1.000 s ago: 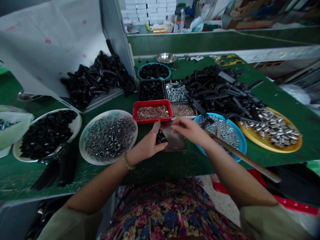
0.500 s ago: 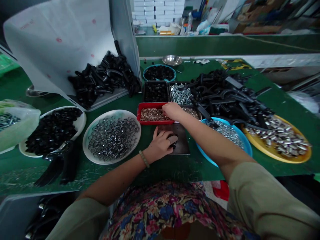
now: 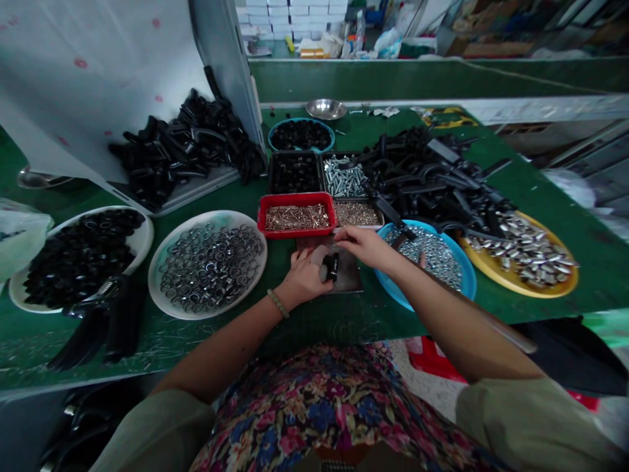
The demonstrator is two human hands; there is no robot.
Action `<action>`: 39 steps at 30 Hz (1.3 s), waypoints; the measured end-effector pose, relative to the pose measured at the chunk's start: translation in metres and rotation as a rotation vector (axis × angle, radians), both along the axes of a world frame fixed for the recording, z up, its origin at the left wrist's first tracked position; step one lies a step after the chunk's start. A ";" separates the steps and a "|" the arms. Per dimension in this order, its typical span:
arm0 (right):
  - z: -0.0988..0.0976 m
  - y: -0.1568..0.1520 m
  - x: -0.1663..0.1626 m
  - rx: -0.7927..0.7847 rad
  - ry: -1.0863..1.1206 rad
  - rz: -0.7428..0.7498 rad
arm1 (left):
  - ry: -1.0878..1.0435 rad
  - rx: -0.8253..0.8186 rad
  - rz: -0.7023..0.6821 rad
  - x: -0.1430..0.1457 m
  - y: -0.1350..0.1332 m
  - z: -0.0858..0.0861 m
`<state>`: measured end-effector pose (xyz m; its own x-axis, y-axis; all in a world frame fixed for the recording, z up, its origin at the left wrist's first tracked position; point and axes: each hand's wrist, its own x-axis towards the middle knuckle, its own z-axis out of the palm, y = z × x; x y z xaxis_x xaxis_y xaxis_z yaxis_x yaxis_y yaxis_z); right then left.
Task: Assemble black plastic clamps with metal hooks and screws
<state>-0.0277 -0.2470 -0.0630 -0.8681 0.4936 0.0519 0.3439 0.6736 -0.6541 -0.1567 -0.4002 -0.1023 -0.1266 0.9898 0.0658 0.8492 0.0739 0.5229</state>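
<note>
Right hand (image 3: 362,246) back from red tray (image 3: 297,195) to the small black part (image 3: 333,266), which left hand (image 3: 303,276) clasps on the dark plate (image 3: 352,282); right fingertips pinched (contents too small to tell), so fitting a piece seems under way

Black part (image 3: 333,265) half hidden by L hand (image 3: 305,275); R hand (image 3: 366,246) pinch contents too small.

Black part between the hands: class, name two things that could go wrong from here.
The left hand holds the small black part over the metal plate; it could slip and roll off. Behind the right hand, the arm lies across the blue bowl; a nudge might spill its metal pieces.
</note>
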 end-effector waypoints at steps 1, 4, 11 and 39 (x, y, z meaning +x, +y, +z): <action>-0.003 -0.006 0.008 -0.022 -0.043 -0.031 | 0.001 -0.003 -0.003 0.000 0.000 0.000; -0.010 -0.019 0.018 0.045 -0.170 -0.074 | 0.018 0.003 -0.004 0.000 0.000 0.000; -0.014 -0.029 0.007 0.436 -0.311 -0.007 | 0.064 0.009 -0.005 0.002 0.000 0.001; 0.029 -0.072 0.096 0.163 -0.304 -0.273 | 0.033 0.048 0.044 0.003 0.000 -0.003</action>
<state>0.0680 -0.3187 -0.0343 -0.6951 0.7134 -0.0893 0.6839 0.6178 -0.3882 -0.1536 -0.4001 -0.1052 -0.1666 0.9790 0.1175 0.8627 0.0870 0.4983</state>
